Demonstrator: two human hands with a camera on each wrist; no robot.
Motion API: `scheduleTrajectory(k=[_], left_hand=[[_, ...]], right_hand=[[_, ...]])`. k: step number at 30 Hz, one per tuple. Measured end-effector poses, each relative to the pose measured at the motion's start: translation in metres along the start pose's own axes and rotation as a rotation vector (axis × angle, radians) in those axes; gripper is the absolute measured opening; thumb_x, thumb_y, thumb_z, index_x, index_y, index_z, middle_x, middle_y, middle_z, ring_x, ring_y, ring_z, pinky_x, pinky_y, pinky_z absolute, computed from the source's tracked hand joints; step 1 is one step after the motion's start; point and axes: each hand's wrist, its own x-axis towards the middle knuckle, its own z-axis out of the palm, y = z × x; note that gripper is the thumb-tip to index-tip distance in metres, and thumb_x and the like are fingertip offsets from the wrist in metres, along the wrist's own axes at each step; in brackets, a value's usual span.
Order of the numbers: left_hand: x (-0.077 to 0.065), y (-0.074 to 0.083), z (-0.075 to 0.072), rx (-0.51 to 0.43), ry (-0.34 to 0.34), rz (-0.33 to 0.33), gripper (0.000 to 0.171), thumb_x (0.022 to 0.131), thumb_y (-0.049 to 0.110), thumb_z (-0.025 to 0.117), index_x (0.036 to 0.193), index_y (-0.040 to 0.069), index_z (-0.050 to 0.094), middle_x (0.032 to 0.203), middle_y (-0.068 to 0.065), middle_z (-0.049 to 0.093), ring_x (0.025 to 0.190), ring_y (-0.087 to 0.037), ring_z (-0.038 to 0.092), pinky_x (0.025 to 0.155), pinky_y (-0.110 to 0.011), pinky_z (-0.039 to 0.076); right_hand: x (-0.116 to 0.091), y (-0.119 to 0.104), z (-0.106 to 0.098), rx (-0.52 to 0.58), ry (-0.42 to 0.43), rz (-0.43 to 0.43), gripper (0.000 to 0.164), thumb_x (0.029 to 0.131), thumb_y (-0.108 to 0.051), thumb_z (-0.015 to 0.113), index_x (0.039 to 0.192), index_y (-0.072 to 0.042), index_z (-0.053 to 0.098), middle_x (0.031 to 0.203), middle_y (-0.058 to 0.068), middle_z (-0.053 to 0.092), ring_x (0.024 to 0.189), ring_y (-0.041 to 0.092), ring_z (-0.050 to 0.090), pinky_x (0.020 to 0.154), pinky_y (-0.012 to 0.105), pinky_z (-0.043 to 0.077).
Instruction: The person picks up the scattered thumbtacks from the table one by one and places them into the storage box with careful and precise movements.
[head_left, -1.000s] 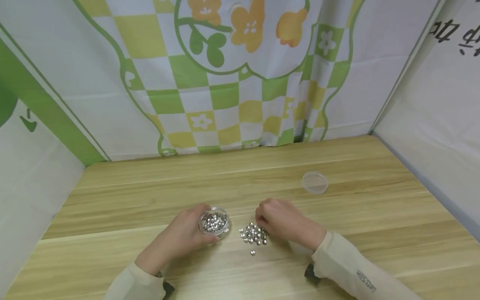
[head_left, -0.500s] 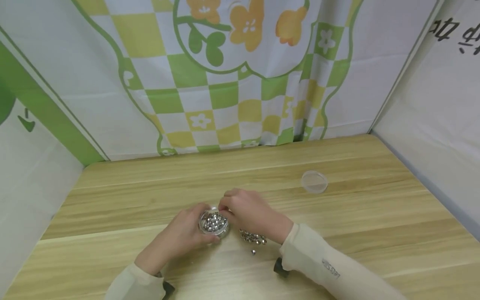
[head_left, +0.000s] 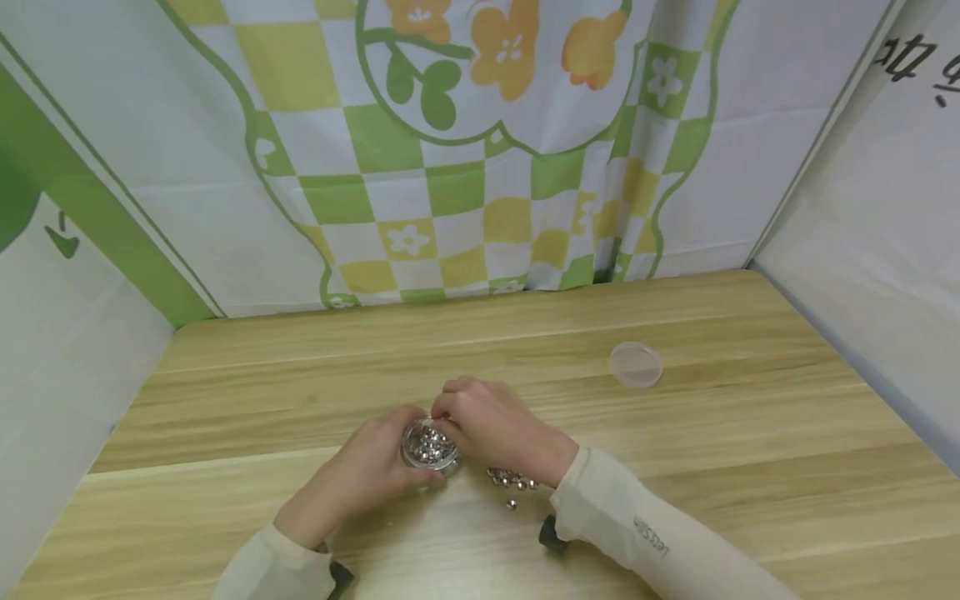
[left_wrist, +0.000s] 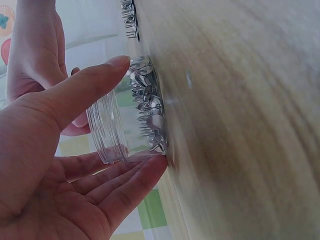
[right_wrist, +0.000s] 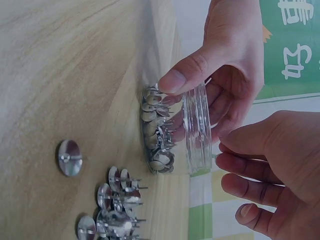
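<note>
My left hand (head_left: 375, 454) holds a clear round plastic jar (right_wrist: 197, 127) low at the table, thumb on one side and fingers round the other. The jar's threaded rim is uncovered, and silver thumbtacks (right_wrist: 157, 130) fill its lower part. Over the jar's mouth is my right hand (head_left: 487, 421), thumb and index finger pinched together. A small round thumbtack head (left_wrist: 75, 71) shows by the right thumb in the left wrist view; the rest is hidden. Beneath the right wrist lies a pile of loose thumbtacks (right_wrist: 117, 215), with one single thumbtack (right_wrist: 69, 157) apart from it.
A clear round lid (head_left: 636, 365) lies flat on the wooden table (head_left: 300, 358), toward the back right. Behind the table hangs a green and yellow checked curtain (head_left: 450, 187). White walls (head_left: 885, 217) stand at both sides.
My right hand has moved left from the thumbtack pile to the jar's mouth and has stayed there over the last half second. The left hand keeps its hold on the jar.
</note>
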Motion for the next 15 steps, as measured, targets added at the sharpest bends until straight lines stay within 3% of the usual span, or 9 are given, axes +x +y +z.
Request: scheduleTrajectory(k=[5, 15], left_hand=[[0.0, 0.002, 0.001, -0.008, 0.0, -0.022, 0.07, 0.057, 0.027, 0.091, 0.114, -0.002, 0.06, 0.102, -0.014, 0.07, 0.093, -0.027, 0.065, 0.085, -0.049, 0.058], [0.0, 0.002, 0.002, 0.005, 0.018, -0.018, 0.07, 0.055, 0.025, 0.091, 0.112, -0.003, 0.061, 0.101, -0.017, 0.071, 0.091, -0.03, 0.066, 0.085, -0.051, 0.059]], right_hand=[[-0.012, 0.01, -0.004, 0.016, 0.019, 0.014, 0.012, 0.088, -0.02, 0.069, 0.093, -0.011, 0.075, 0.089, 0.0, 0.072, 0.078, 0.011, 0.064, 0.068, 0.028, 0.061], [-0.058, 0.039, -0.019, -0.001, 0.035, 0.071, 0.006, 0.086, -0.013, 0.071, 0.087, -0.009, 0.075, 0.084, 0.001, 0.072, 0.074, 0.012, 0.065, 0.06, 0.03, 0.06]])
